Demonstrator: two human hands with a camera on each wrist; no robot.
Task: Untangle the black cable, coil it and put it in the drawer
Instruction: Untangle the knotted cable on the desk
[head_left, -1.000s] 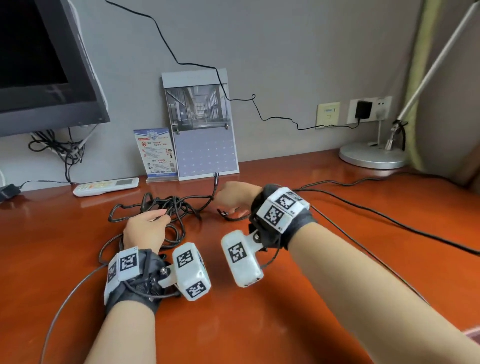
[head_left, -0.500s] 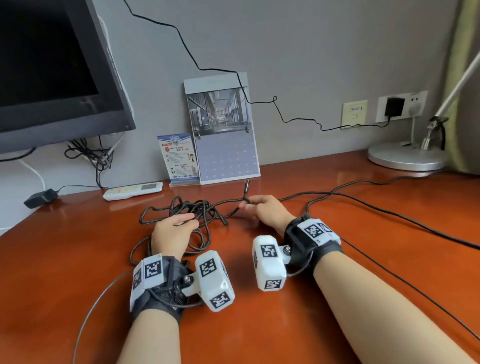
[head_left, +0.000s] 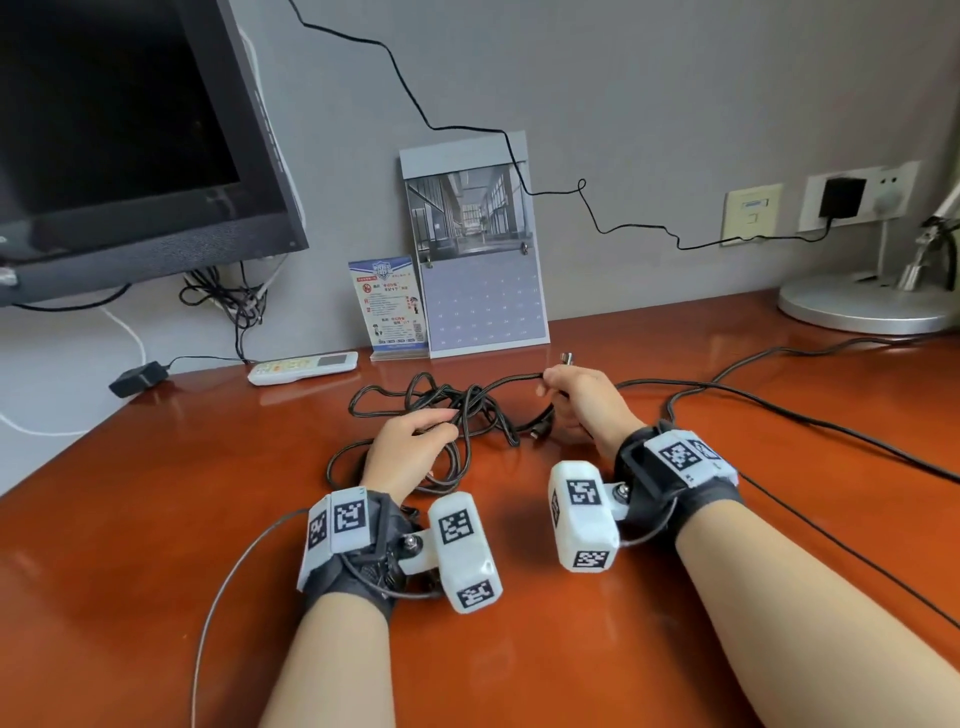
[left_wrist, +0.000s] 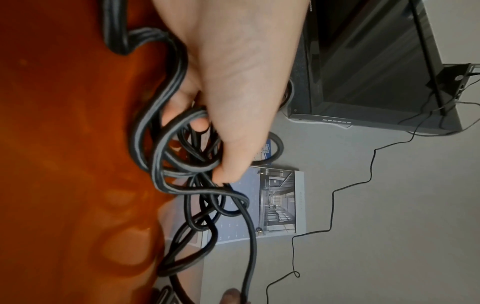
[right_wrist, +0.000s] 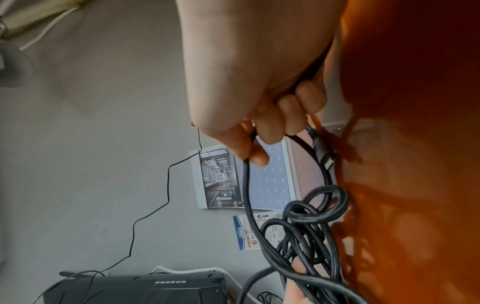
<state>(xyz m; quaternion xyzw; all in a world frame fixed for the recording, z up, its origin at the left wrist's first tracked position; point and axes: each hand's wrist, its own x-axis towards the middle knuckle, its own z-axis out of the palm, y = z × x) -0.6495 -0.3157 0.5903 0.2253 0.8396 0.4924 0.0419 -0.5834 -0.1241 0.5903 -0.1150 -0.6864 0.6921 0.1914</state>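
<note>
Untangling is the step in hand, by my reading; no coil is formed and I see no drawer in any view. Head view: black cable (head_left: 467, 410) lies in a knotted heap on the orange-brown desk (head_left: 156, 519), in front of the calendar (head_left: 475, 249) and near the remote (head_left: 304, 368). My left hand (head_left: 410, 447) rests on the near-left side of the heap with fingers curled into the loops; my right hand (head_left: 582, 402) holds a strand just beside the heap's right edge, with a metal-tipped cable end (head_left: 566, 358) poking up past the knuckles. A second plug lies on the desk just beside the right hand. Left wrist view: left hand (left_wrist: 233, 86) has its fingers (left_wrist: 228, 170) hooked round several strands of the black cable (left_wrist: 166, 156), so it grips the bundle. Right wrist view: right hand (right_wrist: 254, 82) pinches one strand of the black cable (right_wrist: 246, 185) between thumb and fingers, the other fingers curled shut around it; the knot (right_wrist: 311, 211) hangs just beyond, touching the desk. Next move, as I judge it: keep the left hand anchoring the heap and feed the free end back through the loops, not pull hard, since a straight tug would likely tighten the knot. Other thin wires cross the desk on the right; I must not gather those.
</note>
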